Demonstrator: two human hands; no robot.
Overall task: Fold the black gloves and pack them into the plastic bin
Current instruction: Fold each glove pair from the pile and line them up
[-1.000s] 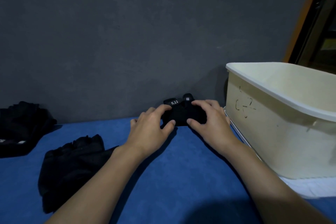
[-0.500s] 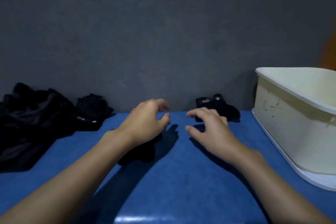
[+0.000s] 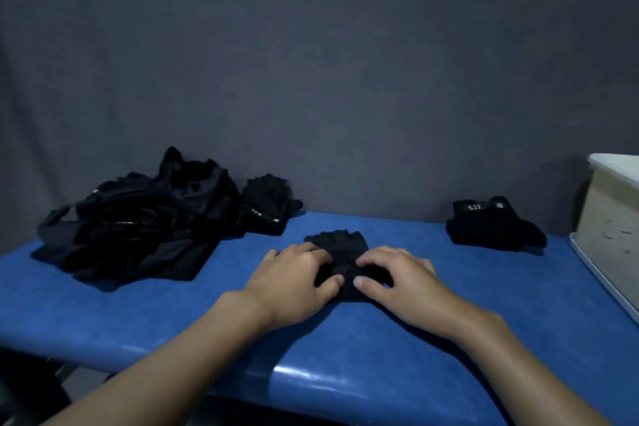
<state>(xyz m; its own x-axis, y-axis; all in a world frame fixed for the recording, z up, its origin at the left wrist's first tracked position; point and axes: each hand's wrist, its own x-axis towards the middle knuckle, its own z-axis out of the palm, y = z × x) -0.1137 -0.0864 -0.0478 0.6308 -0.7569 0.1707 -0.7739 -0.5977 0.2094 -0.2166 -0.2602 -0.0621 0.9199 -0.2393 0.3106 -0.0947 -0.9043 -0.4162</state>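
On the blue table [image 3: 345,360], far left, a heap of black gloves [image 3: 138,235] sits against the grey backdrop: limp, tangled, unfolded, with a few pale label strips showing. Just beside it to the right is a loose glove [image 3: 268,211], fingerless judging by the scalloped top edge, also unfolded.

Centre: left hand [image 3: 294,280] and right hand [image 3: 397,278] are both on the flat glove [image 3: 340,249]. Each has its fingers bent down onto the fabric and its thumb tucked at the near edge, so each pinches the cloth rather than lying flat on it. The flat glove lies on the table with its short finger stubs pointing away from the person; soft, knit-looking weave (which face is up, can't tell).

Well apart to the right is a folded bundle [image 3: 491,228], compact and blocky, white 5.11 tag on top. It is on the table, not in the bin.

Far right: plastic bin [image 3: 608,218], cream, rigid, thick rim, scuffed side. Only a corner is in view and the inside is hidden.

Progress looks early. One bundle is folded but unpacked, this glove is at the start of its fold, and the heap and loose glove are still to do
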